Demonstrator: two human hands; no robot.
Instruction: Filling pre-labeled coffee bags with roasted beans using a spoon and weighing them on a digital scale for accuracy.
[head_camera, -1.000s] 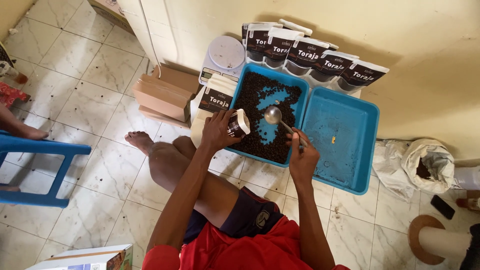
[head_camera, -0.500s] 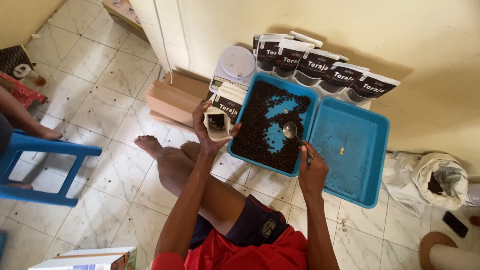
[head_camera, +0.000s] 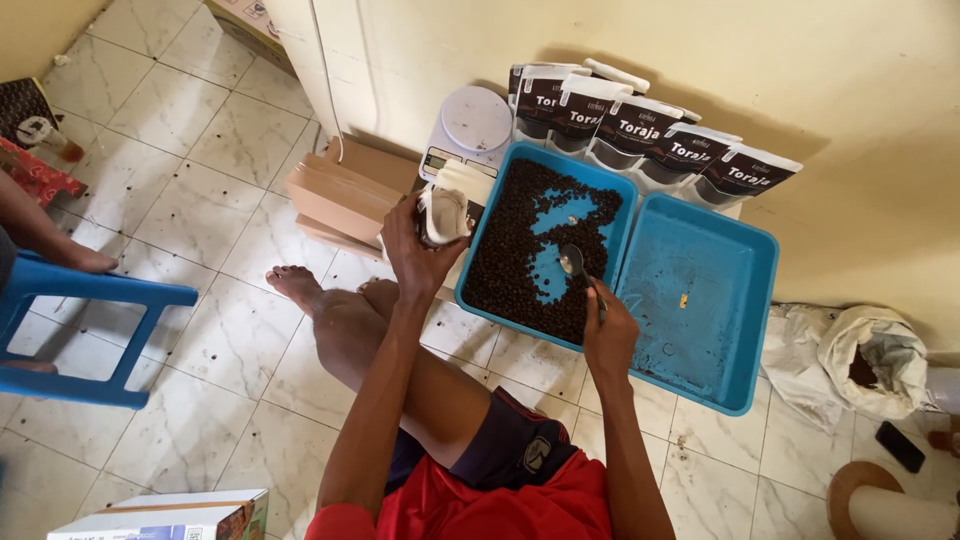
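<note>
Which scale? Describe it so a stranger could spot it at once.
Start at the yellow wall, where a row of dark pouches stands on the floor. At the row's left end, just behind the bean-filled blue tray, sits the scale. It is the only white thing with a round flat top; the brown boxes beside it are rectangular.

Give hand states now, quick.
Left hand: closed on a pouch.
Right hand: closed on a spoon over the tray of beans.
</note>
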